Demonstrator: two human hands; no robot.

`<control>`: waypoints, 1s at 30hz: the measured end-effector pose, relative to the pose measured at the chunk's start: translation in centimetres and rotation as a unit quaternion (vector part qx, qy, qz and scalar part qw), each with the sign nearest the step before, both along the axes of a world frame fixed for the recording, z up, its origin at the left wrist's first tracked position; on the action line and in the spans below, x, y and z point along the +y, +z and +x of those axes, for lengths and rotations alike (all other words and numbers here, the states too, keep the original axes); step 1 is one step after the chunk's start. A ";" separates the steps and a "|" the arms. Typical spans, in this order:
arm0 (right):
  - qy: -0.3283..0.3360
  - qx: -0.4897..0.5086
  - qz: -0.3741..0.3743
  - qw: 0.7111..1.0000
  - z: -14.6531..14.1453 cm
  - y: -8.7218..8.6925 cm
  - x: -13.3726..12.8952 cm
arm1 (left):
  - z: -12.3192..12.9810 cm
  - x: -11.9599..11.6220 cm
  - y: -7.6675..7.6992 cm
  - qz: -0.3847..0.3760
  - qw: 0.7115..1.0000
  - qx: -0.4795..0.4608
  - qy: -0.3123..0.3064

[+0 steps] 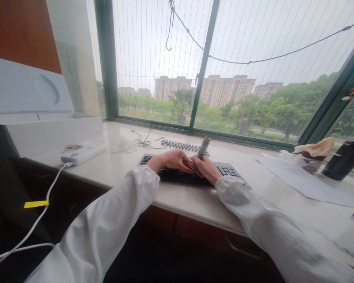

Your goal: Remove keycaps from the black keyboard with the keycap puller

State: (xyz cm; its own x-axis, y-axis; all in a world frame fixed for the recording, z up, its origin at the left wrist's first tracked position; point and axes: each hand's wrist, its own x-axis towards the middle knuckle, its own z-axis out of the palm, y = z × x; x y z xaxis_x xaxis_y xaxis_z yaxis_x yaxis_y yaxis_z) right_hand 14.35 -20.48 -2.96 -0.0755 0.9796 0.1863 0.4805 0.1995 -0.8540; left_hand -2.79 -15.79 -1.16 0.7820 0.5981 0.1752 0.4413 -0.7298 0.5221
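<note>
A black keyboard (230, 170) lies near the front edge of the pale desk (171, 196). My right hand (207, 168) is wrapped round a dark grey, stick-shaped tool (204, 147), whose upper end points up and away from me. Its lower end is hidden by my fingers over the keyboard. My left hand (172, 160) rests over the left and middle keys, with thumb and fingertips brought together beside the right hand. Whatever is between those fingertips is too small to make out. Behind the keyboard, small dark-and-white pieces like keycaps (181, 146) lie in rows.
A thin black cable (144, 142) and clear plastic (122, 145) lie behind on the left. Further left are a white power bank (84, 153) with a cable and an open white box (56, 131). Paper (301, 179) and a dark cylinder (345, 160) are on the right.
</note>
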 end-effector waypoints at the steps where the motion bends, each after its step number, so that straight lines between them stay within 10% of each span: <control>1: 0.002 -0.004 0.005 1.000 0.0 0.0 0.0 | 0.0 0.0 -0.1 0.006 1.000 -0.003 0.000; 30: -0.089 -0.155 0.060 0.982 -1.2 -0.1 0.8 | 0.4 0.1 -0.3 -0.050 0.999 0.003 0.001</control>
